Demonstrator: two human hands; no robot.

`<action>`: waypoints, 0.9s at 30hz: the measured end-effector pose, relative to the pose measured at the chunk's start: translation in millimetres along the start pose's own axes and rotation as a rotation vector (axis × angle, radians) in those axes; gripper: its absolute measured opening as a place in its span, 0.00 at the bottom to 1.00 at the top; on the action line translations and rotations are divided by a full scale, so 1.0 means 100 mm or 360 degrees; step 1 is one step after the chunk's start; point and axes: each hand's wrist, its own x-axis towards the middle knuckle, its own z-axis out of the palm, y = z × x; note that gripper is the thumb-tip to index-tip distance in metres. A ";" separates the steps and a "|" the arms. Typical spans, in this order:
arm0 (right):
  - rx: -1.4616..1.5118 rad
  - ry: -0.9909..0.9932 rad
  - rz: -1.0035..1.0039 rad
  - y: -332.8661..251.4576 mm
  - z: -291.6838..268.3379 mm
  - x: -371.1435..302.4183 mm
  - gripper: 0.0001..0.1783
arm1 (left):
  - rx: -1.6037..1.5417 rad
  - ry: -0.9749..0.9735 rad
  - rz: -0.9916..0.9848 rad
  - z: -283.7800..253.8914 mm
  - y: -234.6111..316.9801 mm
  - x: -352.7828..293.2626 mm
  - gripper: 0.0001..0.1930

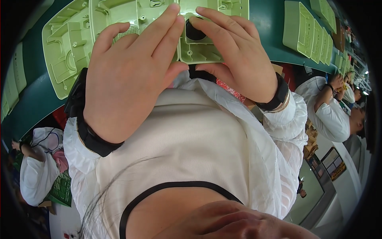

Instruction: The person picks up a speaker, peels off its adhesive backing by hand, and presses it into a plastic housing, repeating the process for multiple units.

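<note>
Across the top of the head view lie light green plastic housings [59, 44] with ribs, screw posts and round grilles. My left hand [131, 75] is spread over one, its index and middle fingers stretched out and its thumb by the near edge. A round black part [195, 31] sits in the neighbouring housing compartment. The fingertips of my right hand [238, 55] rest at the upper edge of this black part. Its fingers are apart, and its thumb lies near the housing's front edge. The fingers partly cover the black part.
A row of green housings [298, 30] stands on the dark green work surface [266, 36] at right. Another green piece [14, 79] is at far left. Other people in white [332, 113] sit along both sides. A green crate [61, 187] stands at lower left.
</note>
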 end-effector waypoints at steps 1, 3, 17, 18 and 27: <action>0.0068 -0.0259 0.0334 -0.18 -0.15 0.12 0.38 | 0.0001 -0.0005 -0.0009 0.00 0.01 0.00 0.33; 0.0115 -0.0511 0.0693 -0.29 -0.25 0.13 0.37 | 0.0000 -0.0002 0.0019 -0.04 0.02 -0.05 0.33; -0.0120 -0.0615 0.0664 -0.27 -0.49 0.25 0.34 | -0.0013 0.0042 0.0001 0.08 -0.03 -0.10 0.34; -0.0128 -0.0629 0.0642 -0.27 -0.49 0.25 0.33 | -0.0017 0.0048 -0.0001 0.09 -0.04 -0.10 0.34; -0.0212 -0.1008 0.0373 -0.24 -0.42 0.34 0.29 | -0.0038 0.0105 0.0012 0.19 -0.09 -0.18 0.34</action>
